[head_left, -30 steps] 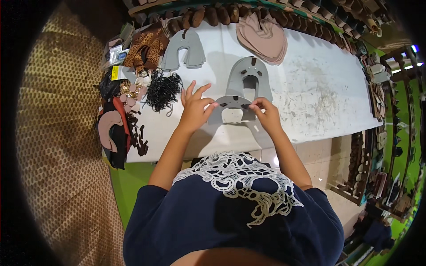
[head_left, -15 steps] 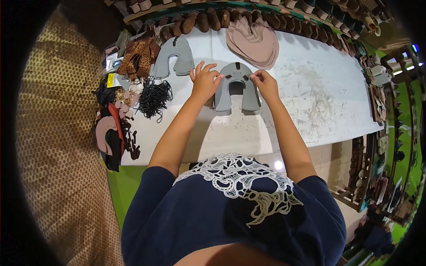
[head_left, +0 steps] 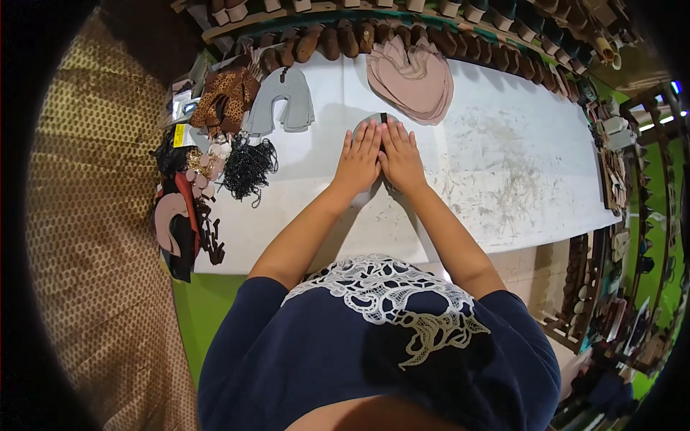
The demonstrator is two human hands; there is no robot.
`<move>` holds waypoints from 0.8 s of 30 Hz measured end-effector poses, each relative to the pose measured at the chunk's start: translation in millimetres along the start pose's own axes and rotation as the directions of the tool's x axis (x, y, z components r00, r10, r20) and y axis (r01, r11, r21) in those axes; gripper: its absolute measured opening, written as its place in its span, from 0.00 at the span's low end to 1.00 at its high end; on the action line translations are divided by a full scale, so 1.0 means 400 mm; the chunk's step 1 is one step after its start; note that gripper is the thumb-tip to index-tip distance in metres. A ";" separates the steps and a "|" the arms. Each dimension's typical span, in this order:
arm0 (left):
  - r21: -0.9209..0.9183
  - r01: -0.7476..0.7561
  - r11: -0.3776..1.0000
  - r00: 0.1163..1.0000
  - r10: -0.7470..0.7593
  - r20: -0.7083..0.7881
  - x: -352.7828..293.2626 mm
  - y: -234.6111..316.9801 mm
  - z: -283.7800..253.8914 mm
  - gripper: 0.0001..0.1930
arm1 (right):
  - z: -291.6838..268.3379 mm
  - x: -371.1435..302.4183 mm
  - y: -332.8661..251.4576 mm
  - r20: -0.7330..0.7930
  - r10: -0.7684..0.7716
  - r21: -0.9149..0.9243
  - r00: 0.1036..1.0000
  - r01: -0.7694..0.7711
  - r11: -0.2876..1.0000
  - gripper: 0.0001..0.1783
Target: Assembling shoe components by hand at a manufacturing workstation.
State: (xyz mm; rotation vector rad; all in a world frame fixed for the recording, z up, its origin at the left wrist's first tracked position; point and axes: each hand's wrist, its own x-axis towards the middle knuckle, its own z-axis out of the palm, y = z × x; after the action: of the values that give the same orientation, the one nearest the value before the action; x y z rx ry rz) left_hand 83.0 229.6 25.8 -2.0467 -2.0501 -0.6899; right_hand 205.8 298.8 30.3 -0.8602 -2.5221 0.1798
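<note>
At the middle of the white, scuffed worktable (head_left: 503,172), both hands lie flat and side by side, palms down, over a grey, rounded cut piece of shoe-upper material (head_left: 379,119). Only the far curved edge of this piece and a dark notch at its centre show beyond the fingertips; the rest is covered. The left hand (head_left: 358,159) and the right hand (head_left: 401,156) touch along their inner edges, fingers extended and together. Neither hand grips anything: the fingers are fully spread out flat and press down on the piece rather than closing round it.

To the left of the hands lies a small stack of grey U-shaped cut pieces (head_left: 282,102), and beyond it a bundle of leopard-patterned material (head_left: 224,97). A heap of black beaded trim (head_left: 248,165) sits near the table's left edge. A pile of pale pink rounded cut pieces (head_left: 412,77) lies just past the hands, toward the row of brown wooden shoe lasts (head_left: 323,43) along the far edge.

Judged from the posture, the step in hand is pressing or smoothing the grey piece flat against the table. The next move would call for lifting the palms evenly so the piece does not shift, then taking it by an edge.
</note>
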 end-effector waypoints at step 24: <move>-0.068 0.077 0.995 0.995 -0.072 0.070 -0.010 -0.003 0.025 0.31 | 0.020 -0.003 -0.016 0.093 0.060 -0.070 0.994 -0.053 0.996 0.34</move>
State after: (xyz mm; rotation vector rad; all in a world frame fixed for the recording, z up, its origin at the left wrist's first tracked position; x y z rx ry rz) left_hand 84.3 230.4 14.9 -2.0672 -2.1795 -0.7260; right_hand 199.5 293.1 24.7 -0.9722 -2.6071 0.1583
